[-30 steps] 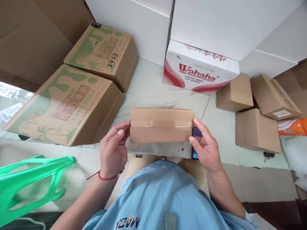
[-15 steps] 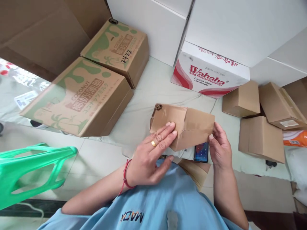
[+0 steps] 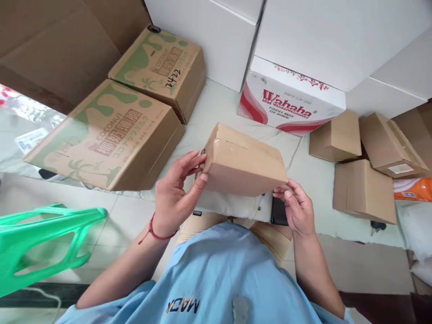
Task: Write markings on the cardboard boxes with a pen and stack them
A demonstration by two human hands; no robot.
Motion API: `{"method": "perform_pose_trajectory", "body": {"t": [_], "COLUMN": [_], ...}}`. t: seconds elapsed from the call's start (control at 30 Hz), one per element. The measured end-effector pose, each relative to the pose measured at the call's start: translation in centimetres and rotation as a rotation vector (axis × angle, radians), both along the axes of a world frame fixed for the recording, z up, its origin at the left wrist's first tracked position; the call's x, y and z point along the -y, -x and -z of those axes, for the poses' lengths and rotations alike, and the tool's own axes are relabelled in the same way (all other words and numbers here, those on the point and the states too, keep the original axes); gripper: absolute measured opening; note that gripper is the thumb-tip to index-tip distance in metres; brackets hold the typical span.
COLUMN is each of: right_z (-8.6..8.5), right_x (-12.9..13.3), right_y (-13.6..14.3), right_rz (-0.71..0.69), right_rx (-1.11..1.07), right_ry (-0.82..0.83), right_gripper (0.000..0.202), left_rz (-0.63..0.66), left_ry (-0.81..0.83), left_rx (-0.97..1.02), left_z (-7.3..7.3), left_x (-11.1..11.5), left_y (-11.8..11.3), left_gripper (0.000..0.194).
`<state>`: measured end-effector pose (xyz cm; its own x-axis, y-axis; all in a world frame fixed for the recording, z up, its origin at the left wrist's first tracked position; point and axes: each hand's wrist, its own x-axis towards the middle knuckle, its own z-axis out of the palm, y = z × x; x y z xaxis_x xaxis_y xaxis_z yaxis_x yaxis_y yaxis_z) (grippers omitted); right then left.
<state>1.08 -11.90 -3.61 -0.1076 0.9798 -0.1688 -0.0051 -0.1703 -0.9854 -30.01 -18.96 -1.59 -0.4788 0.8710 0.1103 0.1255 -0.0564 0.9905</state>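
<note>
A small brown cardboard box (image 3: pixel 245 159) is held up tilted in front of me, above the edge of the pale cloth. My left hand (image 3: pixel 177 193) grips its left end, with the thumb on the near side and the fingers at the end face. At the lower right corner, the fingers of my right hand (image 3: pixel 297 202) are curled against the box, some of them under it. A dark phone (image 3: pixel 279 210) lies below the box, close to my right hand, its screen dark. The underside of the box is hidden.
Two printed coconut cartons (image 3: pixel 104 135) stand at the left. A white and red Wahaha carton (image 3: pixel 290 101) is at the back, against white panels. Several plain brown boxes (image 3: pixel 364 191) sit at the right, by an orange packet (image 3: pixel 413 189). A green plastic stool (image 3: pixel 50 243) stands on the floor.
The box has been turned over, so a smooth side now faces me instead of the flaps. My left hand moved from its top to its left end. The phone screen went dark.
</note>
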Motion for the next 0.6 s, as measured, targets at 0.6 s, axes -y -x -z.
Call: {"method": "perform_pose_trajectory", "body": {"t": [0.6], "right_z": [3.6], "right_x": [-0.8], "right_y": [1.8], "right_rz": [0.133], "right_rx": [0.169], "right_ry": [-0.022], "right_gripper": [0.038], "left_rz": [0.066], "left_ry": [0.015], "left_rx": [0.193], "left_z": [4.0], "left_x": [1.9], "left_y": [-0.4], "left_gripper": [0.043]}}
